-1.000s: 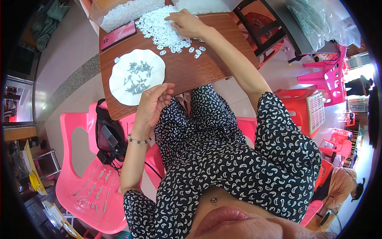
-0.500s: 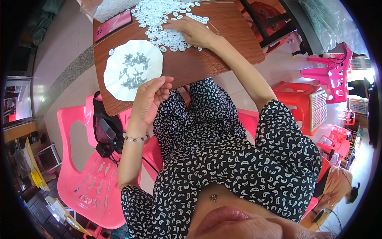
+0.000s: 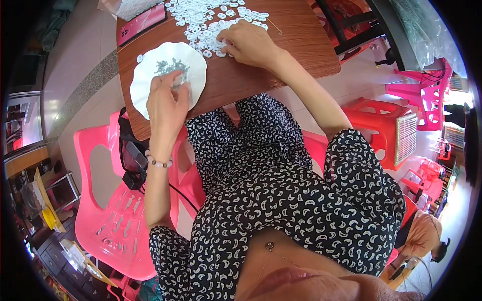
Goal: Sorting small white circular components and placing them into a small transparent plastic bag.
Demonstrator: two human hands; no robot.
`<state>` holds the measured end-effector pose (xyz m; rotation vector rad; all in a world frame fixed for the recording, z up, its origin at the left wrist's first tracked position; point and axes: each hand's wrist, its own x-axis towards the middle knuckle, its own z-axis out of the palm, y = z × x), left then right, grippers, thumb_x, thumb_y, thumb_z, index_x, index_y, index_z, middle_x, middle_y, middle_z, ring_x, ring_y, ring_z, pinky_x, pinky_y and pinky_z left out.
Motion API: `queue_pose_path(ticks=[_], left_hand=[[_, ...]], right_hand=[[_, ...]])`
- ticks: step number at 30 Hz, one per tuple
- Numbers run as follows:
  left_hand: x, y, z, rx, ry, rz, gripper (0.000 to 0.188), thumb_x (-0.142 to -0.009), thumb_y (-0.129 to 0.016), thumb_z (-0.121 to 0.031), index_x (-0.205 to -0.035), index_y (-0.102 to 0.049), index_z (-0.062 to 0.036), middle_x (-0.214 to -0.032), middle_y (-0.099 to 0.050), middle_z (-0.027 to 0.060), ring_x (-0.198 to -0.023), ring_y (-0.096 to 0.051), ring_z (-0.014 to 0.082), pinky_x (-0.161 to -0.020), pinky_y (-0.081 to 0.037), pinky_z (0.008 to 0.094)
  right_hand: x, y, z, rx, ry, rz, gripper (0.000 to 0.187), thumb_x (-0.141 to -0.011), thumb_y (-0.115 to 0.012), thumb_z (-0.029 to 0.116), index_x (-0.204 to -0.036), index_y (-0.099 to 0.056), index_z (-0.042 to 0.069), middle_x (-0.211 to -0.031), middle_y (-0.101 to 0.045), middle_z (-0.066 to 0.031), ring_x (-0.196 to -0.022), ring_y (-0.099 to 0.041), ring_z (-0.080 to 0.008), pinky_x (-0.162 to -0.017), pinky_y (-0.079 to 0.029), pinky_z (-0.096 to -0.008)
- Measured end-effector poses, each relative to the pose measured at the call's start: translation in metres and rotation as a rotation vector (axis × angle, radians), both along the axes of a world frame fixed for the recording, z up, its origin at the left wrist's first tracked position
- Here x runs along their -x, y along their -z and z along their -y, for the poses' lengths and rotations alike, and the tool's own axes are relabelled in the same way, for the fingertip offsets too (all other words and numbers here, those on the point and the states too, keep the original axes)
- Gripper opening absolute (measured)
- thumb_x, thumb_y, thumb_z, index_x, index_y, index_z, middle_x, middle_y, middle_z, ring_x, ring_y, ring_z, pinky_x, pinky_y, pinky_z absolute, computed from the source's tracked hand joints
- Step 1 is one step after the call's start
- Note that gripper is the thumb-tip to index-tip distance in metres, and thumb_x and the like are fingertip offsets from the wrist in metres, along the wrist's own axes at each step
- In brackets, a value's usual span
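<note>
My left hand (image 3: 165,103) is over the white scalloped plate (image 3: 199,62), its thumb and forefinger apart above the small grey pieces (image 3: 170,65) lying there. The hand covers part of those pieces. My right hand (image 3: 252,45) rests at the near right edge of a pile of small white oval pieces with holes (image 3: 201,34). Its fingers are bent down among the ovals, with a gap between thumb and forefinger. The fingertips are partly hidden, and no held piece shows in either hand.
A brown wooden table (image 3: 226,75) carries everything. At its far left lie a pink phone (image 3: 142,24) and a clear bag of white pieces (image 3: 135,6). A thin stick (image 3: 274,25) lies right of the pile. A pink chair (image 3: 108,231) holding a black bag (image 3: 131,150) stands at my left.
My left hand has moved from the plate's near right edge to over the grey pieces, its fingers spreading. My right hand has shifted slightly right and nearer, at the pile's edge.
</note>
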<state>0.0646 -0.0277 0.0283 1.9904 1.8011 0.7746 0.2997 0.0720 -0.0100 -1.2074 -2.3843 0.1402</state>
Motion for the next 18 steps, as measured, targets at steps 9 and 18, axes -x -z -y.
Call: queue_pose_path(ticks=[9, 18], left_hand=[[0.015, 0.023, -0.019, -0.035, 0.037, -0.162, 0.013, -0.083, -0.06, -0.008, -0.092, -0.067, -0.0009, -0.084, -0.065, 0.0172, -0.078, -0.063, 0.0354, -0.071, -0.049, 0.0426], [0.042, 0.031, -0.028, 0.034, -0.089, 0.356, 0.018, -0.093, -0.058, -0.013, -0.102, -0.066, 0.0016, -0.078, -0.067, 0.0072, -0.067, -0.06, 0.0116, -0.065, -0.049, 0.0271]], right_hand=[[0.007, 0.005, 0.0, 0.085, 0.068, -0.086, 0.014, -0.082, -0.068, 0.02, -0.091, -0.064, 0.01, -0.085, -0.065, -0.0094, -0.091, -0.059, -0.0303, -0.078, -0.049, -0.0424], [0.009, -0.001, 0.005, 0.09, -0.002, -0.378, 0.017, -0.087, -0.065, 0.022, -0.09, -0.062, 0.005, -0.079, -0.063, -0.0101, -0.076, -0.061, -0.0265, -0.067, -0.048, -0.037]])
